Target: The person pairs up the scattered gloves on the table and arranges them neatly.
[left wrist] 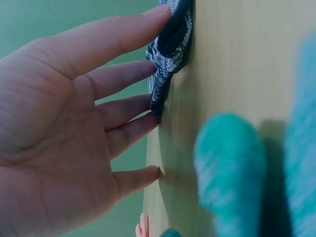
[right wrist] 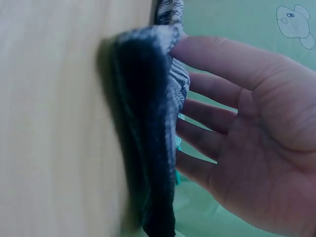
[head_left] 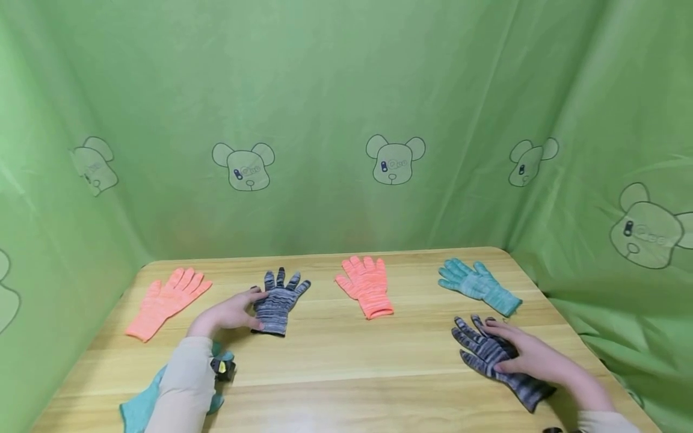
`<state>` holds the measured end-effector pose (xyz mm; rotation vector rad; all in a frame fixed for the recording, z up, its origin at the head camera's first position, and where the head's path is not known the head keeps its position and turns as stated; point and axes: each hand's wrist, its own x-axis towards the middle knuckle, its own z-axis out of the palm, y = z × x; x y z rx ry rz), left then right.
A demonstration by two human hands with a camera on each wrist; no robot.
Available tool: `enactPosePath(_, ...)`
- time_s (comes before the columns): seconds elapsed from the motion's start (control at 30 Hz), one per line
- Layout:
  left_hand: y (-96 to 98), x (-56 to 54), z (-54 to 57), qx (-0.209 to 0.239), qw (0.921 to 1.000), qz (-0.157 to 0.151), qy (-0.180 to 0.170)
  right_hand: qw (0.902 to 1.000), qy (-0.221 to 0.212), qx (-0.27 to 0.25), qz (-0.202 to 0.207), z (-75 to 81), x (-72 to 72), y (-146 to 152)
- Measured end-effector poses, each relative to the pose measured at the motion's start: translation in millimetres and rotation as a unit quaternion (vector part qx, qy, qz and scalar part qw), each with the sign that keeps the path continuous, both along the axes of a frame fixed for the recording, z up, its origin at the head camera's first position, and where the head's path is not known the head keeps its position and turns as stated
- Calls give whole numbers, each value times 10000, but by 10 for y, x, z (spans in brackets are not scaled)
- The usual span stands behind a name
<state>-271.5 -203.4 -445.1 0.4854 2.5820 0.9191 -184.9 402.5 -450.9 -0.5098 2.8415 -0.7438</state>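
1. At the lower left of the frame, a green-blue glove (head_left: pixel 142 404) lies on the wooden surface (head_left: pixel 352 361), partly hidden by the left sleeve (head_left: pixel 186 382). A small black gadget (head_left: pixel 224 368) is on that wrist.
2. At the lower right, the right hand (head_left: pixel 533 356) rests on a dark stripy glove (head_left: pixel 487 350). Its grip is loose: thumb and fingers spread across the glove, not curled round it.
3. Left of the middle, the left hand (head_left: pixel 227 313) touches the left side of a gray stripy glove (head_left: pixel 277 305). Its grip is loose too, with the fingers long and apart.
4. At the far left of the surface, an orange-pink glove (head_left: pixel 169 300) lies tilted.
5. Near the middle, a second orange-pink glove (head_left: pixel 368 285) has its fingers pointing up the frame.
6. On the right, a second green-blue glove (head_left: pixel 476 284) lies slanted, above the right hand.
7. Behind everything, green cloth (head_left: pixel 325 72) with bear faces (head_left: pixel 392 171) fills the top.
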Motion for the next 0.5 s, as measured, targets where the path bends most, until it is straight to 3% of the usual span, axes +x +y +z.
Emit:
enactPosePath(0.23,-32,-5,-8,-1,9999,-91,-54,9999,144,16,2,-7,-56,-61)
enactPosePath(0.5,-47,-10,2,85,9998,8,-169,9997,221,69,-110,32,-59,-120)
